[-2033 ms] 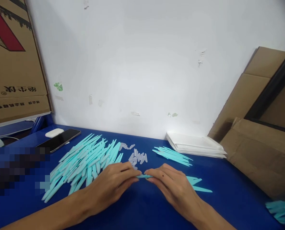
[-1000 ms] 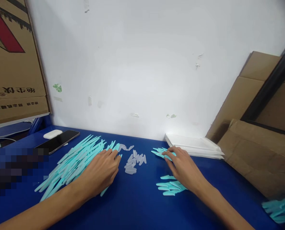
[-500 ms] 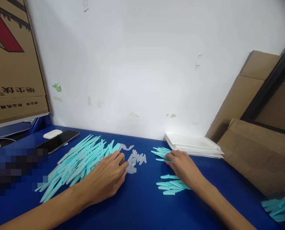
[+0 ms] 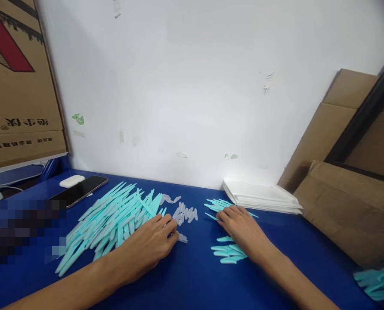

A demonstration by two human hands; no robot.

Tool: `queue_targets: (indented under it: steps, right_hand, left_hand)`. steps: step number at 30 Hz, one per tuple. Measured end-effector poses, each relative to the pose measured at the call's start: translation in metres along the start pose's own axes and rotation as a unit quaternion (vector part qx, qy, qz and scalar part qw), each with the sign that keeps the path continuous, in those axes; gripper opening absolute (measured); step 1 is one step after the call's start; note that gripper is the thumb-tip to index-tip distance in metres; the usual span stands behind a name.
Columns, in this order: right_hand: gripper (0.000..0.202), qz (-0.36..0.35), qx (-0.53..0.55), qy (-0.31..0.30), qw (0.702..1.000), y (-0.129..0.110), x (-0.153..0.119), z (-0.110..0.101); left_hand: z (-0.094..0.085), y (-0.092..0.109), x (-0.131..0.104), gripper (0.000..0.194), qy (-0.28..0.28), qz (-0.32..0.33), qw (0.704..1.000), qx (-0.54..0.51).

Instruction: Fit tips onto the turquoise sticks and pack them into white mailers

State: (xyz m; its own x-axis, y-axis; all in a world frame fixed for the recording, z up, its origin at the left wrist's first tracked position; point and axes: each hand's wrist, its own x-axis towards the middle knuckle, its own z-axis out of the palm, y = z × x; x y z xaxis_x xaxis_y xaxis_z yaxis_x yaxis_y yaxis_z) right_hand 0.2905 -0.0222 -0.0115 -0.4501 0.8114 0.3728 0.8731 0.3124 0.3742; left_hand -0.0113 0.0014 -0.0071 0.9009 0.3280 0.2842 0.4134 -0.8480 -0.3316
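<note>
My left hand (image 4: 161, 237) is closed at the right edge of a big pile of turquoise blade-shaped pieces (image 4: 111, 219); its fingertips touch or cover some translucent caps (image 4: 183, 237), and what they hold is hidden. More translucent caps (image 4: 185, 213) lie just beyond it on the blue table. My right hand (image 4: 235, 221) has its fingers curled down on a turquoise piece (image 4: 211, 216), next to a small turquoise group (image 4: 216, 204). Nearer to me, another turquoise group (image 4: 229, 252) lies partly under my right wrist.
A stack of white sheets (image 4: 263, 196) lies against the wall at the back right. A phone (image 4: 78, 191) and a white case (image 4: 72, 181) are at the left. Cardboard (image 4: 350, 211) stands at the right, with turquoise pieces (image 4: 379, 280) in the lower corner.
My left hand has moved slightly right and nearer to me, uncovering turquoise pieces. My right hand has shifted a little left, and a turquoise piece now points out from its fingertips.
</note>
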Motion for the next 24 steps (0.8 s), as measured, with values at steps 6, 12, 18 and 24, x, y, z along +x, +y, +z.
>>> queue_targets:
  steps: [6,12,18,24]
  right_hand:
    - [0.012,-0.005,0.005,0.022,1.000,-0.003,0.000,-0.008]
    - [0.018,-0.056,0.089,0.083,0.991,-0.017,0.000,-0.031]
    - [0.018,-0.098,0.130,0.060,0.985,-0.029,-0.002,-0.039]
    - [0.028,-0.106,0.124,0.061,0.985,-0.026,-0.004,-0.039]
  left_hand:
    - [-0.001,0.000,0.000,0.031,0.016,-0.036,0.999,-0.029]
    - [-0.004,-0.001,0.002,0.021,0.020,-0.080,0.995,-0.051]
    - [-0.003,-0.002,0.001,0.022,0.036,-0.083,0.994,-0.060]
    - [-0.002,-0.002,0.000,0.024,0.058,-0.077,0.992,-0.076]
